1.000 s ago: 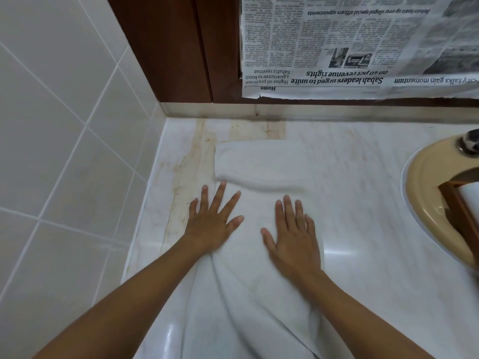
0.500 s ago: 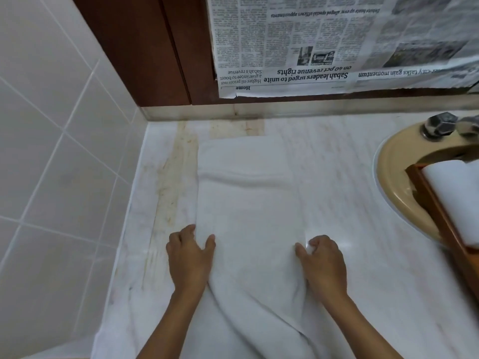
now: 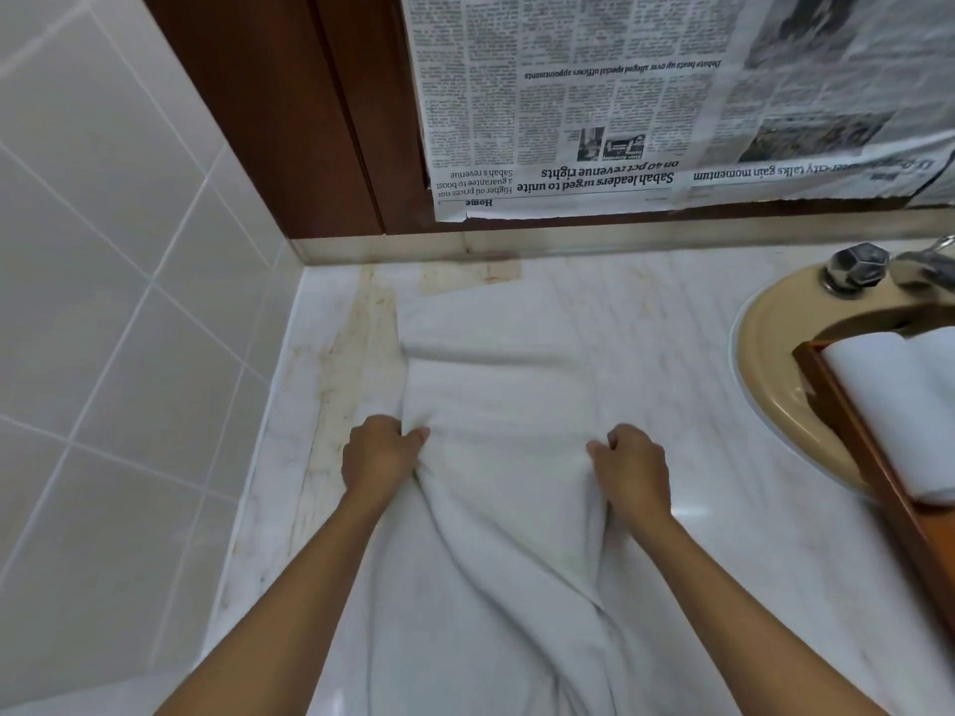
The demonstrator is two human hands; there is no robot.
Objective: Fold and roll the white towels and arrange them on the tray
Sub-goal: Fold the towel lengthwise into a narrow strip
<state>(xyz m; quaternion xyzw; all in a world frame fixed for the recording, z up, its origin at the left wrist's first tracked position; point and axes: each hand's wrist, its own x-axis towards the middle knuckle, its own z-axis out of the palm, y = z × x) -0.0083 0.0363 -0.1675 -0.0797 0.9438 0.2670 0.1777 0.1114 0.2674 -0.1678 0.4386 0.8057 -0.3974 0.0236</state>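
A white marble counter (image 3: 682, 416) fills the corner of a bathroom, glossy where the light catches it near the right forearm and marked with brownish stains (image 3: 356, 354) in a strip along its left side and at the back edge. Pale square tiles (image 3: 103, 302) cover the wall on the left. At the back a low pale upstand (image 3: 568, 240) meets dark wood panelling (image 3: 289, 121), and a newspaper (image 3: 620, 121) hangs upside down over the panelling, its lower edge just above the upstand. The towel (image 3: 501, 385) lies lengthways on the counter, its far end flat and near the back wall with a crease running across it, its near part gathered into long loose folds between the forearms and running out of the bottom of the view. The left hand (image 3: 380, 457) is curled on the towel's left edge, thumb on top, pinching the cloth; the right hand (image 3: 633, 470) grips the right edge the same way, so the cloth bunches between them. To the right a tan sink (image 3: 765, 354) is set into the counter, with a metal tap (image 3: 855, 266) on its rim at the back. A wooden tray (image 3: 881, 467) rests over the sink, partly cut off by the frame, and a second towel (image 3: 899, 405), white and folded or rolled, lies in it.
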